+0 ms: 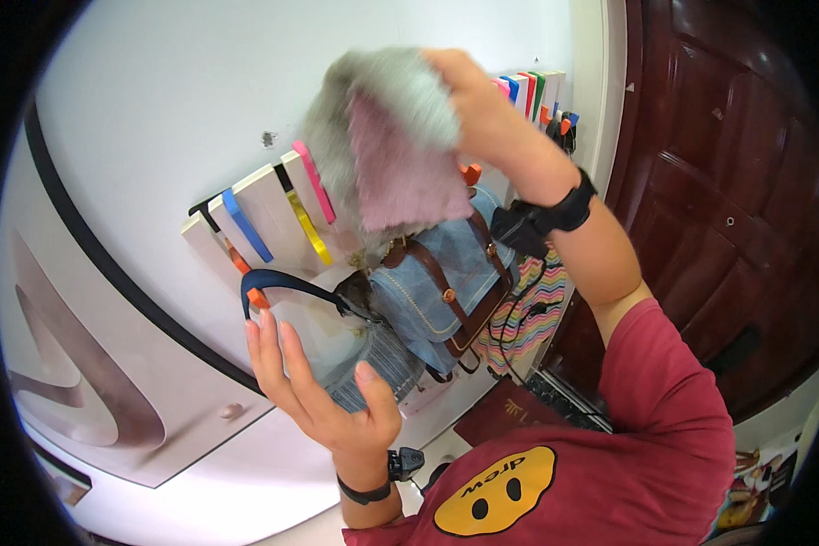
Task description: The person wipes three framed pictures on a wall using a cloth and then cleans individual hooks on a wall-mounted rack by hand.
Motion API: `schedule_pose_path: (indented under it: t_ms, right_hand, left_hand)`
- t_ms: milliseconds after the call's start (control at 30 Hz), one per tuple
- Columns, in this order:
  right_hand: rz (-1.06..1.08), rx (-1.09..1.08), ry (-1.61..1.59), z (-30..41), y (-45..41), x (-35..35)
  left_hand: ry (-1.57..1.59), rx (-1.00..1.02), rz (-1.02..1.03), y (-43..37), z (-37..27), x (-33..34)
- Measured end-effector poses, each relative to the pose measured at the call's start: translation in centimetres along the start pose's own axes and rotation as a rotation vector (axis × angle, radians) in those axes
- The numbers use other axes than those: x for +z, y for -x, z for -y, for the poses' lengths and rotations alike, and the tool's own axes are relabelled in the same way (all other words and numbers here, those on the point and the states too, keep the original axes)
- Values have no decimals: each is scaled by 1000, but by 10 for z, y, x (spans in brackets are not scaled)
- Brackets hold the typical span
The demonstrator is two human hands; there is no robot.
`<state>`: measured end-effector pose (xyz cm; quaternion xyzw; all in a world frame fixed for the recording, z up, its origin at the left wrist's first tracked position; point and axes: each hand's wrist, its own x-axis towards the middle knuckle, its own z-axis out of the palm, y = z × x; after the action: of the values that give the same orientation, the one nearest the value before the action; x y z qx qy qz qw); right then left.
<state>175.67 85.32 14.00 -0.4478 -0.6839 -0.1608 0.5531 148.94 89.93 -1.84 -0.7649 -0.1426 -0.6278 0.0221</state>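
My right hand (pixel 481 102) is raised in front of the wall, gripping the upper edge of a fluffy cloth item (pixel 409 164). It is grey with a pink patch, blurred by motion, and its exact kind cannot be told. It hides the middle of a wall-mounted hook rack (pixel 252 198). Lower down, my left hand (pixel 327 396) holds nothing, fingers spread. Its fingertips appear close to a navy strap (pixel 293 281) looped over an orange hook (pixel 257 298); whether they touch cannot be told. A grey striped item (pixel 375 365), partly behind this hand, hangs from the strap.
A light-blue backpack (pixel 430 286) with brown straps hangs beneath the cloth. Beside it are a zigzag-striped fabric (pixel 529 314) and black cords (pixel 512 327). A dark red panelled door (pixel 716 170) stands at right, a maroon mat (pixel 508 413) below. A glossy cabinet panel (pixel 191 389) is at left.
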Motion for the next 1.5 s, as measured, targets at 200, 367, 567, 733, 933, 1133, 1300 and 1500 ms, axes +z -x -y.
schedule_pose_path:
  t_ms: [200,367,567,733,933,1133,1300,1500]
  right_hand:
    - [-285,419,-575,-30,-2,-64]
    - [-368,67,-239,-34,7,-85]
    - [78,-454,551,-61,35,-44]
    - [112,-441,547,-66,35,-51]
    - [48,-463,529,-81,49,-77]
    - [-272,10,263,-112,38,-151]
    - [-332,-342,78,-100,40,-147]
    - [-61,-340,352,-99,50,-91]
  left_hand:
    - [-61,37,26,-33,-23,13]
    - [-135,48,68,-57,-37,26]
    - [-137,131,100,-85,-63,59]
    - [-292,228,108,-109,-65,109]
    - [-429,282,145,-126,-64,139]
    - [-449,259,128,-129,-71,151]
    - [-487,255,112,-124,-66,155]
    - [-472,241,115,-125,-67,161]
